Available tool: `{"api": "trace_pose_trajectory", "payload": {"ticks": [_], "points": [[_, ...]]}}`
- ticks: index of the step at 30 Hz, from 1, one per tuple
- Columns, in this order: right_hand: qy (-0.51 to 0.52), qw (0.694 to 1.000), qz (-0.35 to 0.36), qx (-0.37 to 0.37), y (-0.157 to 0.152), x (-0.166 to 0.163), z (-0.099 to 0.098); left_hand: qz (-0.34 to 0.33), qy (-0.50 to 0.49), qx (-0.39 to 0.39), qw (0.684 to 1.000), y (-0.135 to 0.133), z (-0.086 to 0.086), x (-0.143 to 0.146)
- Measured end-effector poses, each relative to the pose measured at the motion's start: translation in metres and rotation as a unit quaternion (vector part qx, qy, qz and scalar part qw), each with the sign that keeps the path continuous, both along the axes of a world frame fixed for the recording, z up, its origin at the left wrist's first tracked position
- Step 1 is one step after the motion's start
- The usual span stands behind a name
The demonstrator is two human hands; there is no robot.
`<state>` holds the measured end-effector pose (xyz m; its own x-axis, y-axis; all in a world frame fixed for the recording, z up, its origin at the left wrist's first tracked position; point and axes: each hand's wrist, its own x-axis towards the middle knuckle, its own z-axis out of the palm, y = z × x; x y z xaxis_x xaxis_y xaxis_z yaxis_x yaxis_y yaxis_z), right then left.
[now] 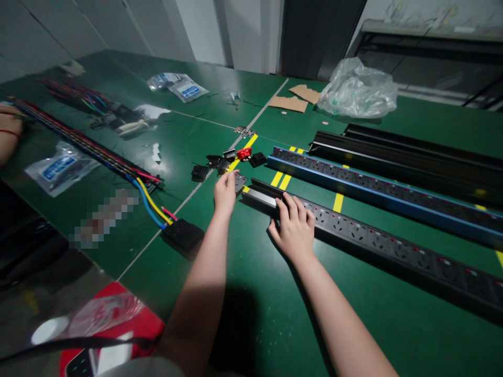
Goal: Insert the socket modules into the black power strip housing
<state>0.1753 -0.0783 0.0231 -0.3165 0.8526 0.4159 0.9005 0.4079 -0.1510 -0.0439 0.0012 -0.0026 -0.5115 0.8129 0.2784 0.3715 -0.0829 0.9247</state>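
Observation:
My left hand (225, 195) pinches a small dark plate (240, 182) with little holes in it, just off the near end of a long black power strip (365, 235). My right hand (294, 226) grips that strip close to the same end, fingers over its top and thumb along the near side. Sockets run down most of the strip, while a short stretch at the end shows a bare silvery channel. Beyond my left hand lie a red connector piece (244, 153) and several small black parts, among them a black block (258, 159).
Behind lie a blue power strip (353, 180) and black rails (393, 157). At left are a wired strip (90, 144) with a black socket block (183, 235) and another person's hand (10, 131). Plastic wrap (357, 89) and cardboard (288, 103) sit farther back.

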Motion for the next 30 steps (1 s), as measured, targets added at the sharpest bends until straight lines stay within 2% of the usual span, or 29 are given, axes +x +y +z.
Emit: {"api": "trace_pose_trajectory", "payload": {"ticks": [18,21,27,30], "points": [[-0.008,1.000,-0.005,-0.001,0.000,0.000,-0.001,-0.029,0.042,-0.063,0.997,-0.001,0.004,0.008],[-0.007,1.000,-0.004,-0.004,0.000,0.000,-0.001,-0.055,0.056,-0.089,0.993,-0.002,0.005,0.010],[-0.003,1.000,-0.011,-0.015,-0.001,-0.001,0.002,-0.145,0.122,-0.083,0.978,-0.007,0.008,0.011],[-0.006,1.000,-0.004,-0.018,-0.001,0.000,0.004,-0.152,0.130,-0.091,0.976,-0.009,0.010,0.014]]}}
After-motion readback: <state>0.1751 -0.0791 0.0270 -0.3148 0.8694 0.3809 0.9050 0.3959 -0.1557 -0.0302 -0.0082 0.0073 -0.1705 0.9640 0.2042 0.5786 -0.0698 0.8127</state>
